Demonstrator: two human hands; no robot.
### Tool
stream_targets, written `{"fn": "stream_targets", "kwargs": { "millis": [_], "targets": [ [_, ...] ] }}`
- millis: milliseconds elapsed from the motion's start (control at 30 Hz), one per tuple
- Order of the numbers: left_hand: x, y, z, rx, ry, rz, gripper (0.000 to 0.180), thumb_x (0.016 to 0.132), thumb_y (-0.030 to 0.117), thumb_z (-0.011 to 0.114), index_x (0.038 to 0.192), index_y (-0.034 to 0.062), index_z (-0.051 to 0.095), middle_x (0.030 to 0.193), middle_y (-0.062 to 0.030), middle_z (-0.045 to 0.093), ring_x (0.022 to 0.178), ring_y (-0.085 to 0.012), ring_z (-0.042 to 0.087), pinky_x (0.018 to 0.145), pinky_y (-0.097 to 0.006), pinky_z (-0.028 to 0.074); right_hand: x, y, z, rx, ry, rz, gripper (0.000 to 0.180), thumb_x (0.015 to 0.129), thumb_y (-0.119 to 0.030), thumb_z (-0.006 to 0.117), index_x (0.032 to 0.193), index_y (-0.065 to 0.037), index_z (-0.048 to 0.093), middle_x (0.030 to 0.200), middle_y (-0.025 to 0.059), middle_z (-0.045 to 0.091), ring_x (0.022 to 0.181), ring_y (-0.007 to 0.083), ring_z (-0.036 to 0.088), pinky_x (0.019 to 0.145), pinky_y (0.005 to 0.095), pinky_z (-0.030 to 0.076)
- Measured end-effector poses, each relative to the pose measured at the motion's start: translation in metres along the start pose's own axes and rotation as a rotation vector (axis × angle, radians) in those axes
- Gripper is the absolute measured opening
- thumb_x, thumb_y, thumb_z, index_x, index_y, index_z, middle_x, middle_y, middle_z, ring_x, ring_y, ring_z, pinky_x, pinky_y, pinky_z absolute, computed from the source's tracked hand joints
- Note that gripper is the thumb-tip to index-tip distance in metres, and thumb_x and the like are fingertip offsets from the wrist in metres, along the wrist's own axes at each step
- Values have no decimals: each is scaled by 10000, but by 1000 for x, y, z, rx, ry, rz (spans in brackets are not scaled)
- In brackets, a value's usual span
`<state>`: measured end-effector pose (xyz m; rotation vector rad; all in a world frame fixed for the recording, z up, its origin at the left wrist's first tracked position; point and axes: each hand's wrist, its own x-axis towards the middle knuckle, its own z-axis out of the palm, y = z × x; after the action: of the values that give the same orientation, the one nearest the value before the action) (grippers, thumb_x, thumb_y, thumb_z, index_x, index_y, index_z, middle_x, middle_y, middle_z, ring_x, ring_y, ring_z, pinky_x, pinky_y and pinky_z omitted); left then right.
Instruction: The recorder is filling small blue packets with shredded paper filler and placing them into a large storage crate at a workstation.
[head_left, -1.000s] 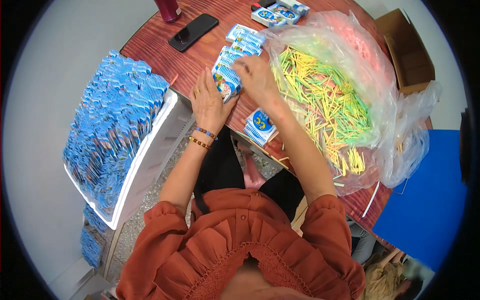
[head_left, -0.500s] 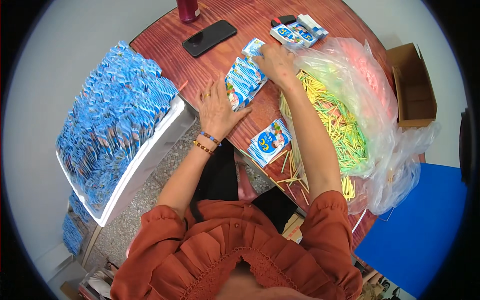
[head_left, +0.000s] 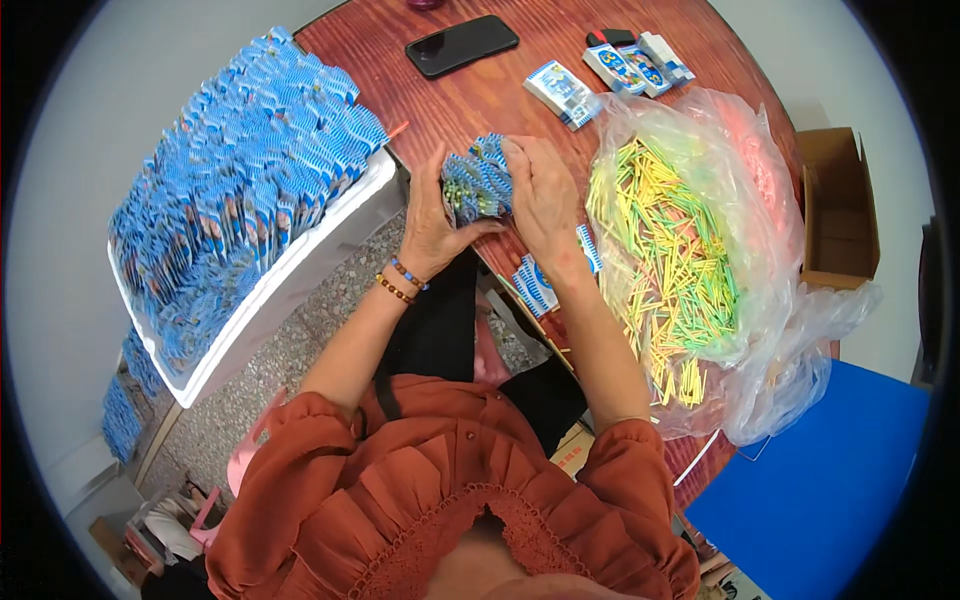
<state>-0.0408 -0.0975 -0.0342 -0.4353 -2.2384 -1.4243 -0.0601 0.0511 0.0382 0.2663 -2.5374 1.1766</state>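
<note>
Grips a bundle of blue-and-white packets [head_left: 477, 187] between both hands, just above the centre of the frame, over the reddish wood-grained table [head_left: 420, 115]. Cups the left hand [head_left: 430, 225] around the bundle's left side, thumb toward its near edge; presses the right hand [head_left: 548, 200] against the right side — both hands clamped on the same bundle. Wears two beaded bracelets [head_left: 402, 280] on the left wrist. Just below the bundle, partly hidden by the right wrist, more flat packets [head_left: 533, 285] near the table's edge. To the right, a clear plastic bag [head_left: 765, 395] with yellow and green sticks [head_left: 690, 240]. At left, a white foam box [head_left: 300, 275] crammed with blue packets [head_left: 240, 180]. At top centre, a black phone [head_left: 462, 46] — then, farther right, a blue-and-white stack [head_left: 562, 92] beside small cartons [head_left: 640, 65]. At the right rim, an open cardboard box [head_left: 838, 205]; at lower right, a flat blue panel [head_left: 810, 480].
</note>
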Motion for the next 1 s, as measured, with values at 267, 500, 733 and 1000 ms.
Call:
{"fn": "stream_targets", "kwargs": {
  "millis": [267, 500, 733, 1000],
  "targets": [
    [1, -10, 10, -125, 74, -82, 974, 621, 257, 879, 1397, 37, 334, 1235, -175, 544, 1115, -375, 536, 955, -438, 427, -5, -18, -8, 317, -257, 187, 433, 952, -292, 577, 1196, 59, 509, 1082, 186, 583, 1067, 275, 538, 936, 374, 416],
    [4, -10, -1, -9, -22, 54, 1050, 596, 352, 866, 1405, -14, 306, 1301, -206, 480, 1177, -388, 496, 972, -456, 405, -13, -8, -6, 34, -312, -38, 564, 880, -248, 664, 1312, 51, 459, 1271, 179, 497, 1164, 273, 499, 1010, 367, 385],
    [14, 3, 5, -4, 65, 42, 966, 591, 295, 861, 1378, 33, 366, 1181, -167, 576, 1034, -349, 585, 877, -444, 439, -10, -4, -5, 352, -291, 156, 407, 944, -227, 585, 1267, 12, 521, 1199, 133, 538, 1146, 220, 499, 988, 334, 390],
    [7, -15, -1, -50, 24, -2, 935, 616, 322, 853, 1374, 37, 386, 1195, -144, 581, 1081, -327, 565, 905, -414, 424, -17, -4, -20, 823, -543, 294, 506, 911, -68, 586, 1381, -7, 410, 1266, 59, 531, 1175, 150, 497, 1004, 292, 396]
  ]
}}
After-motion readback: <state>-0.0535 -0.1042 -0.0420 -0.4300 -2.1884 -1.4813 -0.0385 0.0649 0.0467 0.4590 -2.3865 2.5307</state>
